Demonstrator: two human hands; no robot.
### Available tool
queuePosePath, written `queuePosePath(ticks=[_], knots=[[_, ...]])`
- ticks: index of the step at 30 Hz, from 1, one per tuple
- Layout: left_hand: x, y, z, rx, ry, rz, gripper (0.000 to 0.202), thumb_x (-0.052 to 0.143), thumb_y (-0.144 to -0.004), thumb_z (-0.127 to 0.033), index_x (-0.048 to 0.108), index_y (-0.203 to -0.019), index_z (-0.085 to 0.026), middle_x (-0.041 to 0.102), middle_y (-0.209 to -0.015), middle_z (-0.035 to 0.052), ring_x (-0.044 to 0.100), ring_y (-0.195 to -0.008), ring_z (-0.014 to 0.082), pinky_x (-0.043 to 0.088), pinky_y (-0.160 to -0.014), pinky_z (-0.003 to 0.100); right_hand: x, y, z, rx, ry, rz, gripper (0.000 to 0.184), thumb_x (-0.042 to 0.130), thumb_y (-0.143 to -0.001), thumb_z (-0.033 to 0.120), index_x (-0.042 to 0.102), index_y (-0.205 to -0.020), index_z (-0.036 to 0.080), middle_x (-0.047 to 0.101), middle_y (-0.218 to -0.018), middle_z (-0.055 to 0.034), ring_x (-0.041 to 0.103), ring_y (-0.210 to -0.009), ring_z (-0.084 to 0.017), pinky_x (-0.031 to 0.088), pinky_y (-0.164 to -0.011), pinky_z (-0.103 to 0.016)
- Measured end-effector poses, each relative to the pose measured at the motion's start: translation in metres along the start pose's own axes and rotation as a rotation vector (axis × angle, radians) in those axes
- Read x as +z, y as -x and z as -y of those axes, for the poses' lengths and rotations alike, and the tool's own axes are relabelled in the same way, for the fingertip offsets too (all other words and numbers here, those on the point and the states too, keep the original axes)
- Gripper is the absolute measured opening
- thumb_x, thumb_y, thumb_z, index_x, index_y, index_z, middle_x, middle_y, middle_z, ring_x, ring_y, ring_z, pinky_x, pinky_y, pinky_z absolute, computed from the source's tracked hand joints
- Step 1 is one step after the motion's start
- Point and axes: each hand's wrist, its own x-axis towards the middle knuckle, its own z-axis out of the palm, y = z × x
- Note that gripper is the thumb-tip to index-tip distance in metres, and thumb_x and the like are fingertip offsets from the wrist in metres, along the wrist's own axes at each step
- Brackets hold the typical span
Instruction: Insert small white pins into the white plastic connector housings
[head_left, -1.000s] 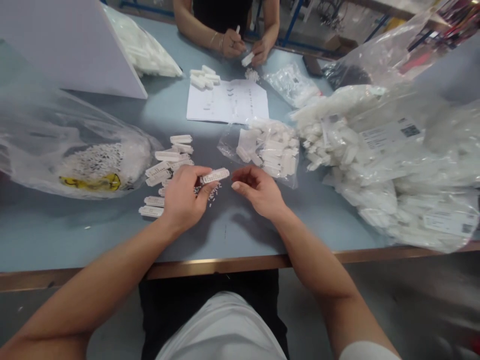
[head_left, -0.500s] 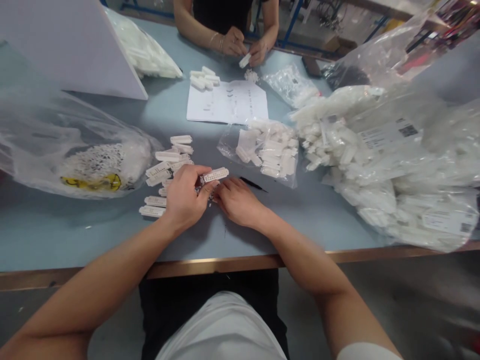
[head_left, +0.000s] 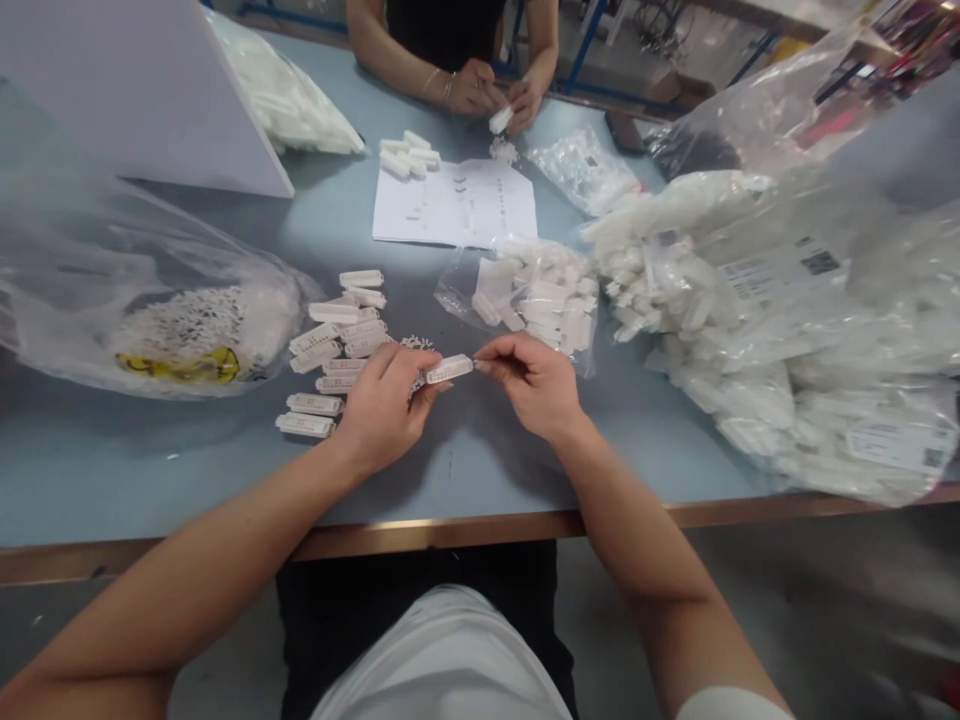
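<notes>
Pinching white block (head_left: 450, 370) in left hand (head_left: 384, 415) above table (head_left: 225, 490), hiding one end. Curling right hand (head_left: 535, 388) at the other end; cannot tell whether fingertips meet or grip anything. Pointing block's long axis rightward, slightly away. Since half a second ago, brought right hand over from beside small pieces (head_left: 417, 344).

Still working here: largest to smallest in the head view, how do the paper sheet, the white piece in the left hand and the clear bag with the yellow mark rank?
1. Clear bag with the yellow mark
2. Paper sheet
3. White piece in the left hand
</notes>
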Motion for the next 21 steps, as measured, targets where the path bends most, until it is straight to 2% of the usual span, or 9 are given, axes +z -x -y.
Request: queuePosePath(ticks=[4, 8, 13, 17, 19, 21], knots=[[0.0010, 0.0012, -0.0020, 0.040, -0.002, -0.011, 0.013, 0.062, -0.096, -0.027, 0.062, -0.108, -0.021, 0.071, -0.094, 0.0061, 0.066, -0.090, 0.0225, 0.053, -0.080, 0.036, 0.0002, 0.0027, 0.0020, -0.168, 0.153, 0.023, 0.008, 0.066, -0.093, 0.022, 0.072, -0.091, 0.026, 0.073, -0.090, -0.0017, 0.066, -0.085, -0.018, 0.053, -0.078, -0.030], [0.0013, 0.0016, -0.0022, 0.061, 0.016, -0.028, 0.013, 0.062, -0.097, -0.027, 0.062, -0.108, -0.021, 0.070, -0.093, 0.0057, 0.064, -0.088, 0.0213, 0.053, -0.079, 0.036, 0.0005, 0.0038, -0.0002, -0.231, 0.230, 0.027, 0.011, 0.063, -0.096, 0.021, 0.073, -0.093, 0.026, 0.073, -0.094, -0.0027, 0.066, -0.088, -0.018, 0.053, -0.079, -0.031], [0.0024, 0.0028, -0.0016, 0.049, 0.004, 0.007, 0.014, 0.062, -0.097, -0.030, 0.063, -0.109, -0.021, 0.071, -0.093, 0.0061, 0.065, -0.088, 0.0220, 0.054, -0.080, 0.037, 0.0006, 0.0051, 0.0011, -0.254, 0.300, 0.045, 0.015, 0.059, -0.098, 0.022, 0.073, -0.093, 0.026, 0.072, -0.095, -0.0040, 0.065, -0.090, -0.018, 0.053, -0.080, -0.031], [0.0014, 0.0029, -0.0024, 0.090, 0.005, 0.002, 0.013, 0.061, -0.097, -0.028, 0.064, -0.107, -0.020, 0.071, -0.093, 0.0065, 0.065, -0.086, 0.0211, 0.054, -0.077, 0.035, -0.0004, 0.0053, 0.0030, -0.281, 0.302, 0.062, 0.019, 0.057, -0.098, 0.018, 0.073, -0.091, 0.025, 0.071, -0.093, -0.0043, 0.065, -0.091, -0.018, 0.053, -0.082, -0.031], [-0.0001, 0.0020, -0.0029, 0.109, 0.014, 0.004, 0.012, 0.062, -0.096, -0.026, 0.065, -0.106, -0.020, 0.072, -0.092, 0.0062, 0.066, -0.085, 0.0205, 0.055, -0.076, 0.034, -0.0020, 0.0042, 0.0023, -0.254, 0.264, 0.091, 0.018, 0.059, -0.096, 0.017, 0.073, -0.090, 0.025, 0.070, -0.093, -0.0044, 0.064, -0.091, -0.018, 0.053, -0.082, -0.032], [-0.0017, 0.0007, -0.0033, 0.117, 0.038, 0.025, 0.011, 0.062, -0.095, -0.022, 0.066, -0.105, -0.021, 0.073, -0.092, 0.0055, 0.067, -0.085, 0.0197, 0.056, -0.076, 0.033, -0.0043, 0.0025, 0.0010, -0.164, 0.173, 0.140, 0.011, 0.064, -0.093, 0.020, 0.074, -0.093, 0.025, 0.071, -0.095, -0.0043, 0.065, -0.089, -0.018, 0.054, -0.080, -0.031]])
